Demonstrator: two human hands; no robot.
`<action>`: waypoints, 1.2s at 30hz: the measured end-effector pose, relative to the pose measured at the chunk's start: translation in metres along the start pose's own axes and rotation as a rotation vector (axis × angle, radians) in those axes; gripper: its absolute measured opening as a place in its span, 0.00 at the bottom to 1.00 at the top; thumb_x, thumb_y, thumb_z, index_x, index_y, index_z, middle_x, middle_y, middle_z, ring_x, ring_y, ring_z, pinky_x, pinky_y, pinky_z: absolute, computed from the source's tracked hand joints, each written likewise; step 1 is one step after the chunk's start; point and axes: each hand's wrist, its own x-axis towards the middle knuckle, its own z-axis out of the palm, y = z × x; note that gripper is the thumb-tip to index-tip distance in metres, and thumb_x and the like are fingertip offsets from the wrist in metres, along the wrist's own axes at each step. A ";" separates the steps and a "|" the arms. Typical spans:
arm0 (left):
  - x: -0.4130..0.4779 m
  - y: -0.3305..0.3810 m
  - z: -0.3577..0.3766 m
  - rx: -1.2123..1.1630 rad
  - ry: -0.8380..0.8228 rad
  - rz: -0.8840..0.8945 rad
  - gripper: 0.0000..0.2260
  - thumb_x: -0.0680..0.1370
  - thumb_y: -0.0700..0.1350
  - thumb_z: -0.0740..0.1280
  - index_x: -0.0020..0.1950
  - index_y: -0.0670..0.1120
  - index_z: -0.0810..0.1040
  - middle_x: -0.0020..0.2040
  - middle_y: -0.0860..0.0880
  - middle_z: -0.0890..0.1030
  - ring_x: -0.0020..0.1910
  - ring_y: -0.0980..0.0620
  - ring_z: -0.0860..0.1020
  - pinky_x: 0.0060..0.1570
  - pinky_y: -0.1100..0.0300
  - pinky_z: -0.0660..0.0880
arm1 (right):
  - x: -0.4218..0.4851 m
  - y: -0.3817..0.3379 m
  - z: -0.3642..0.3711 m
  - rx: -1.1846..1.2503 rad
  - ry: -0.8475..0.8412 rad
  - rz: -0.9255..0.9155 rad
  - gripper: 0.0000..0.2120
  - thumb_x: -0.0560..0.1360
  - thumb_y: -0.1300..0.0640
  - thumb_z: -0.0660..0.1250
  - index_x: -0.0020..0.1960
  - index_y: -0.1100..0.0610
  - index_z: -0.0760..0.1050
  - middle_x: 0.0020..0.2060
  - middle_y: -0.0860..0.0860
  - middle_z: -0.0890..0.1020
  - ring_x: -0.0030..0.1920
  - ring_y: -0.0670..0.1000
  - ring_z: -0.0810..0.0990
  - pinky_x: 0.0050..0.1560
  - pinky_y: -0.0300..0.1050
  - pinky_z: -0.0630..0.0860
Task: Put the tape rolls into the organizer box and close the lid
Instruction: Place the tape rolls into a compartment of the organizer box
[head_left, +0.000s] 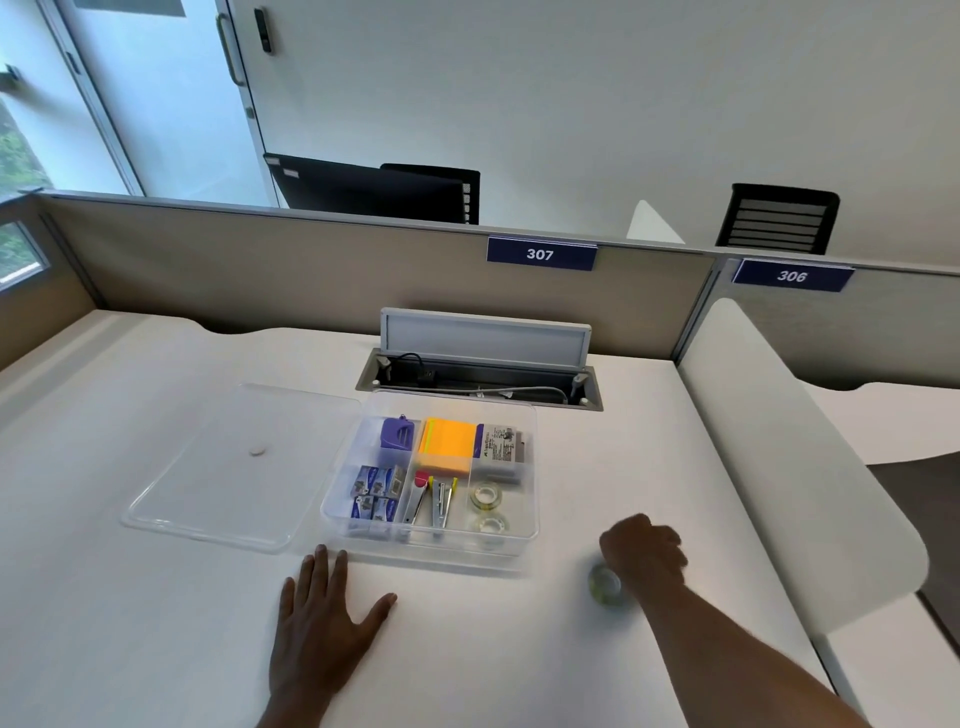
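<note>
A clear organizer box (519, 545) stands open on the white desk. Its clear lid (208, 478) lies flat on the desk to its left. In the box's front right compartment lie two clear tape rolls (486, 496), one behind the other. A third tape roll (605, 584) is at the desk surface right of the box, under the fingers of my right hand (644, 556), which is curled over it. Whether the roll is lifted I cannot tell. My left hand (322, 608) rests flat on the desk in front of the box, fingers spread.
Other compartments hold orange sticky notes (447, 444), a purple sharpener, blue staple boxes (376, 491) and staple removers. Behind the box an open cable tray (483, 379) is set into the desk. A white divider (795, 447) borders the desk at right.
</note>
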 end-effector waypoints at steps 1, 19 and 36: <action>0.000 0.000 0.000 -0.002 0.000 0.001 0.46 0.67 0.77 0.45 0.76 0.49 0.57 0.78 0.45 0.55 0.77 0.48 0.53 0.76 0.48 0.51 | 0.002 0.005 0.002 0.010 0.017 -0.042 0.19 0.76 0.58 0.58 0.66 0.62 0.68 0.68 0.67 0.65 0.68 0.68 0.67 0.69 0.60 0.67; -0.001 0.000 0.000 0.004 -0.006 0.008 0.45 0.68 0.76 0.47 0.76 0.48 0.59 0.78 0.45 0.57 0.77 0.47 0.55 0.75 0.48 0.52 | -0.044 -0.104 -0.015 0.277 0.021 -0.915 0.18 0.72 0.59 0.66 0.61 0.57 0.77 0.55 0.61 0.77 0.56 0.59 0.77 0.56 0.45 0.73; 0.001 -0.002 0.001 0.017 -0.018 0.006 0.44 0.69 0.76 0.47 0.76 0.48 0.58 0.78 0.45 0.57 0.77 0.48 0.54 0.75 0.48 0.52 | -0.051 -0.107 0.006 0.117 0.246 -0.952 0.15 0.74 0.64 0.61 0.59 0.60 0.76 0.56 0.59 0.77 0.56 0.60 0.76 0.52 0.53 0.78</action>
